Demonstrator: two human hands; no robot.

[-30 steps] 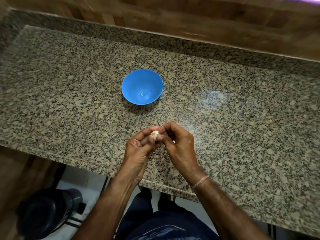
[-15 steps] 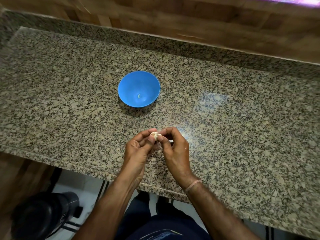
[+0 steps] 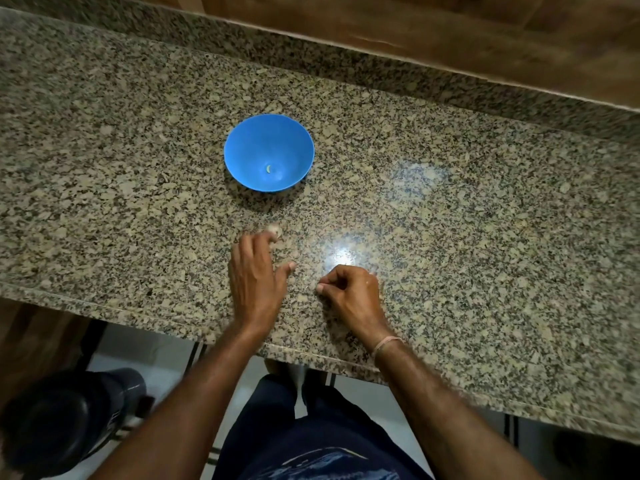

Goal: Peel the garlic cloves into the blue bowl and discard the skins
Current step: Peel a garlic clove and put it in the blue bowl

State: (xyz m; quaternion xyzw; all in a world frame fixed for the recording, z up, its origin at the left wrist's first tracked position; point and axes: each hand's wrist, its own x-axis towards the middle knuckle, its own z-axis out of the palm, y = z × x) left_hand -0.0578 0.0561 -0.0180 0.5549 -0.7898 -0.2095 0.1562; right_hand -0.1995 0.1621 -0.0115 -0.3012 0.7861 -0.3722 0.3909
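At frame centre, a left hand [image 3: 254, 275] is touching a blurred garlic clove [image 3: 275, 231] with its fingertips, grip unclear, just below the blue bowl [image 3: 249, 150]; the right hand [image 3: 349, 296] beside it is holding its fingers curled, thumb against forefinger.

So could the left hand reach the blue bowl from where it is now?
Probably yes: the left hand points toward the blue bowl, and only bare counter lies beyond its fingertips.

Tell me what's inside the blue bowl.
One small pale piece, likely a peeled clove, lies at the bottom of the blue bowl. The rest of the inside is bare blue. Nothing covers the opening, so no part of the inside is hidden.
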